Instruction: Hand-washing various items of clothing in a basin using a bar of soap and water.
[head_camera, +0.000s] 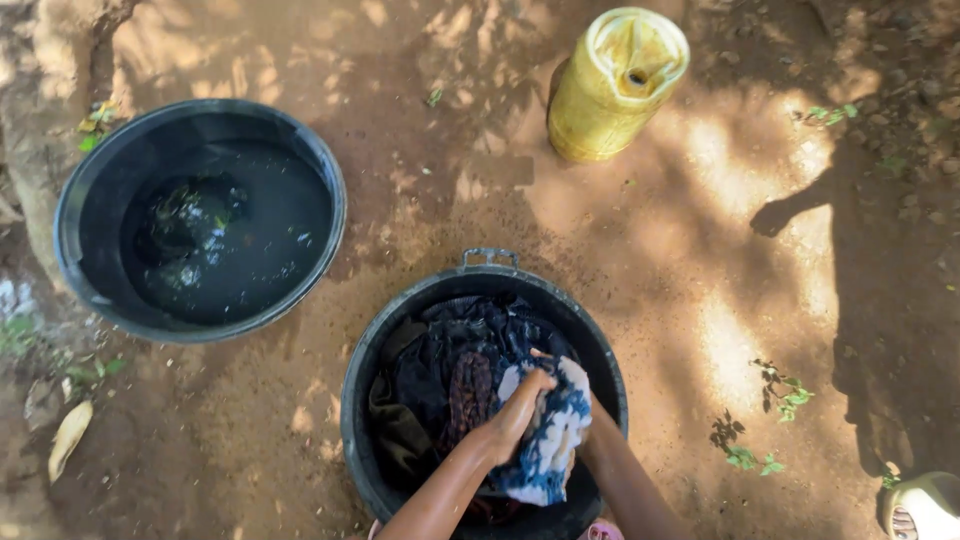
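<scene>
Left hand (515, 415) clenched on blue-white cloth (550, 440), fingers curled tight into the fabric. Right hand hidden under the same cloth; finger state cannot be told. Cloth bunched above the near black basin (400, 310), over dark wet clothes (450, 365). Second basin (330, 190), upper left, holds dark water. Yellow jerrycan (615, 85) stands well apart on bare dirt.

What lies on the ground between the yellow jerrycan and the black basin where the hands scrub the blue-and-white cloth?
In the head view, only bare reddish dirt separates the yellow jerrycan from the black basin.
</scene>
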